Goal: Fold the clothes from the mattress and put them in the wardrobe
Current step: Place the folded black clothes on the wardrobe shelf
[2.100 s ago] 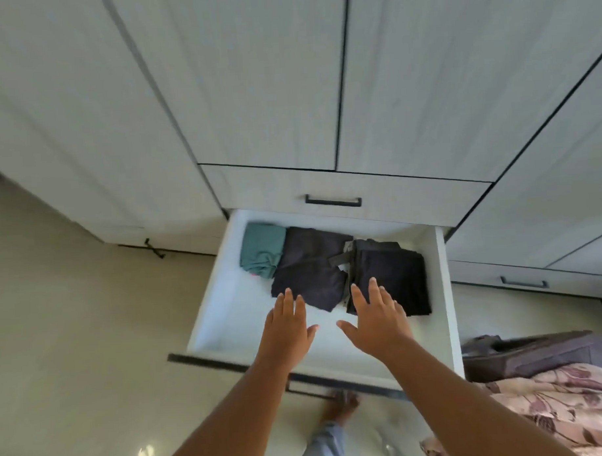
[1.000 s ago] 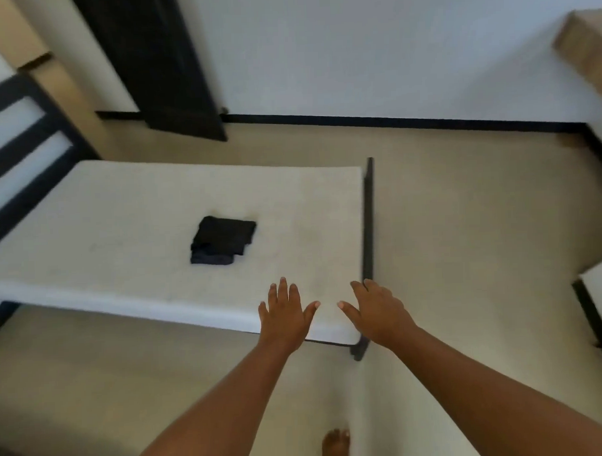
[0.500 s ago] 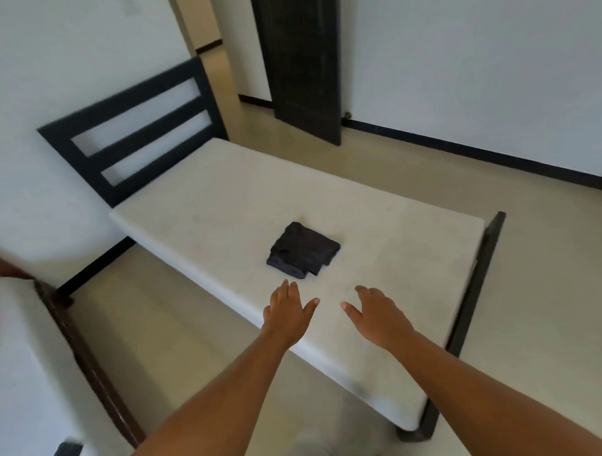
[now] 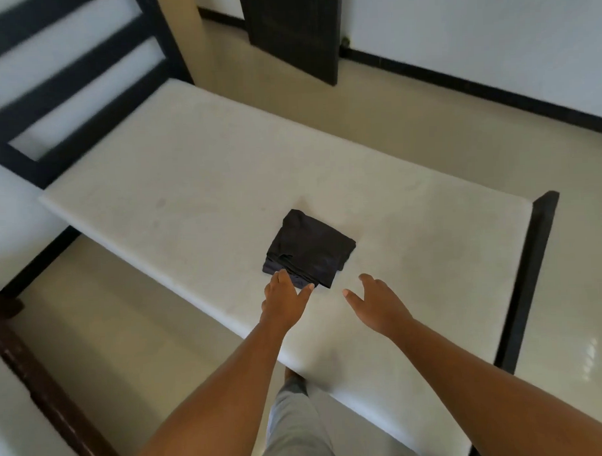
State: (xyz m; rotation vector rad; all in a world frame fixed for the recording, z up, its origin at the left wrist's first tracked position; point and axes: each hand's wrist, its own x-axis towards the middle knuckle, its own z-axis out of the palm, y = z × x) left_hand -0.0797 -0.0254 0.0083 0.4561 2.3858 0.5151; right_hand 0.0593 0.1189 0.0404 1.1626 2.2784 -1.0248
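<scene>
Head view, folded dark cloth on mattress near its near edge, left hand spread, fingertips at cloth, right hand spread just beside it.

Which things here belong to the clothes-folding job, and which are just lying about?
Part of the job: folded dark garment; white mattress it lies on; left hand, open, at the garment's near edge; right hand, open, beside it.
Just there: black headboard; dark door; brown wooden furniture edge at the left.
</scene>
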